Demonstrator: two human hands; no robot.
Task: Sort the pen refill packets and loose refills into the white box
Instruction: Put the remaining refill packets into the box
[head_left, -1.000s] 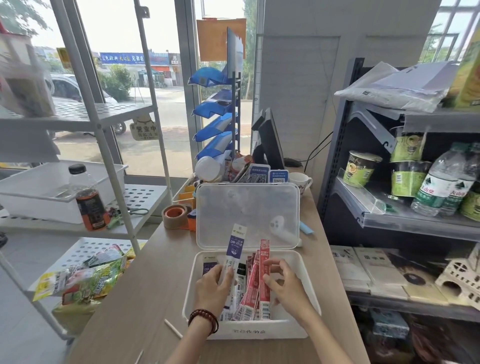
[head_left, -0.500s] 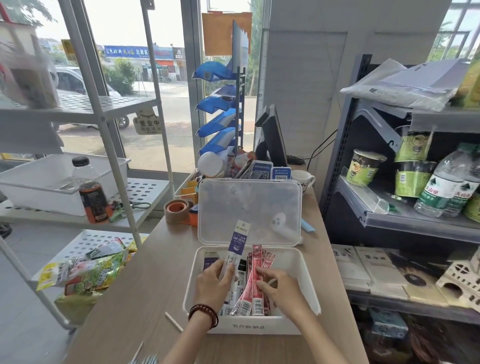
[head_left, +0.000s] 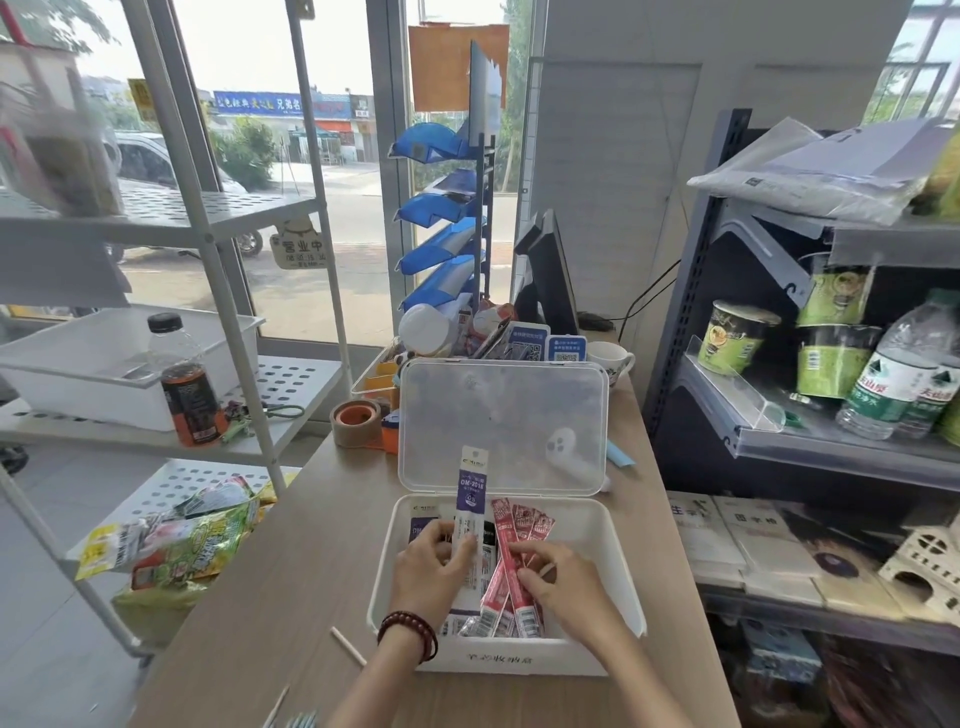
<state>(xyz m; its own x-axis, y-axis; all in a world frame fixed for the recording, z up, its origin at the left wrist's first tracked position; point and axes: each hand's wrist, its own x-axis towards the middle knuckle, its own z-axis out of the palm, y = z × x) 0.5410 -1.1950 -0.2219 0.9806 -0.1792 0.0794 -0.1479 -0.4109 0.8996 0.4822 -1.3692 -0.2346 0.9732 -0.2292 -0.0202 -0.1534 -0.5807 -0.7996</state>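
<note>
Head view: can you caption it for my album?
Left hand holds a purple packet, right hand pinches red packets in the white box.

Bright daylight from the blown-out window (head_left: 249, 62) ahead, soft shadows, wide-angle distortion and blur at the edges.
</note>
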